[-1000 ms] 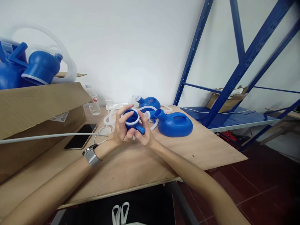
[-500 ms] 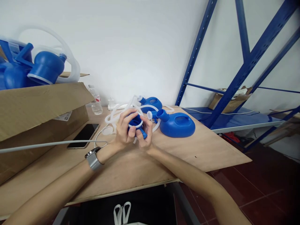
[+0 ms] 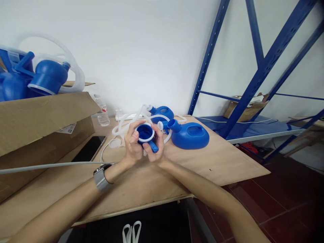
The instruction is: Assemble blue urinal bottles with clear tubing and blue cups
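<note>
A blue plastic urinal cup (image 3: 145, 132) with a white rim is tilted so its mouth faces me. My left hand (image 3: 133, 144) wraps its left side, thumb near the rim. On the other side, my right hand (image 3: 157, 145) grips the cup beside its short blue handle (image 3: 153, 146). Both hands are closed on it above the table. Just right stands a blue urinal bottle (image 3: 191, 136) with an uncapped slanted neck. Behind is a second blue bottle (image 3: 162, 113) with a white fitting. Clear hose (image 3: 121, 123) coils behind my hands; a round translucent lid (image 3: 115, 143) lies left.
At left, a cardboard box (image 3: 48, 111) holds several blue cups and hoses. A phone (image 3: 89, 149), a water bottle (image 3: 103, 114) and a grey cable (image 3: 55, 165) are on or above the wooden table (image 3: 202, 172). A blue metal rack (image 3: 248, 98) stands to the right.
My left fingers have come off the top of the white rim and now lie around the cup's side. The cup's mouth shows more fully. The bottles stay in place.
</note>
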The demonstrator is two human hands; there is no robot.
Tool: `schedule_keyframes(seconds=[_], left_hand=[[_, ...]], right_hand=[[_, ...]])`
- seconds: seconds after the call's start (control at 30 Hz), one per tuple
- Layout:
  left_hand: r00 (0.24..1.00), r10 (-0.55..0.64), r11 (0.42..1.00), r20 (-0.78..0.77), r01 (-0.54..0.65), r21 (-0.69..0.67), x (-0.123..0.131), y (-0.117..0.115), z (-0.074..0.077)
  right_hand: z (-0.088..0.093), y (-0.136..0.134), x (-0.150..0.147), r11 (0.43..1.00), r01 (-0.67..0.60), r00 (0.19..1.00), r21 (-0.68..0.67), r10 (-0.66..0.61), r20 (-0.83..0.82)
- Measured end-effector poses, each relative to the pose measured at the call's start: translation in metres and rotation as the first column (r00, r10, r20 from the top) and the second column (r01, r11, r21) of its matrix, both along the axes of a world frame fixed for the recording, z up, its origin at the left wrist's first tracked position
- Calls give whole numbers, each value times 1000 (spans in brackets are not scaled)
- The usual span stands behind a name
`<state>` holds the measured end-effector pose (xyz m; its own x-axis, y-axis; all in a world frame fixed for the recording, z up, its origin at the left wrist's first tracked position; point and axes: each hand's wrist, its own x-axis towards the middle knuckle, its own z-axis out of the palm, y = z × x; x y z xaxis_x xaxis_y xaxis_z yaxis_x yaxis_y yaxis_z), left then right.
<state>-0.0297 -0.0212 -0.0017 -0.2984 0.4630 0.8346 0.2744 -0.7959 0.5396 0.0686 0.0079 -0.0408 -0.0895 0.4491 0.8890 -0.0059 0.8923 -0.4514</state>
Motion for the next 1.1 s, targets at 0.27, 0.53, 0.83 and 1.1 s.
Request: schedule_keyframes(seconds=[0.27, 0.53, 0.83, 1.1], left_hand=[[963, -123, 990, -242, 101, -102, -60, 2, -5], [367, -230, 634, -901, -646, -425, -176, 11, -38], [360, -174, 704, -917, -605, -372, -180, 8, -35], [461, -70, 711, -885, -599, -368, -182, -18, 11]], right_hand=[[19, 9, 10, 994, -88, 990, 60, 80, 120], [37, 24, 26, 958, -267, 851, 102, 185, 491], [32, 35, 26, 975, -223, 847, -9, 198, 493], [34, 40, 29, 978, -153, 901, -139, 196, 388]])
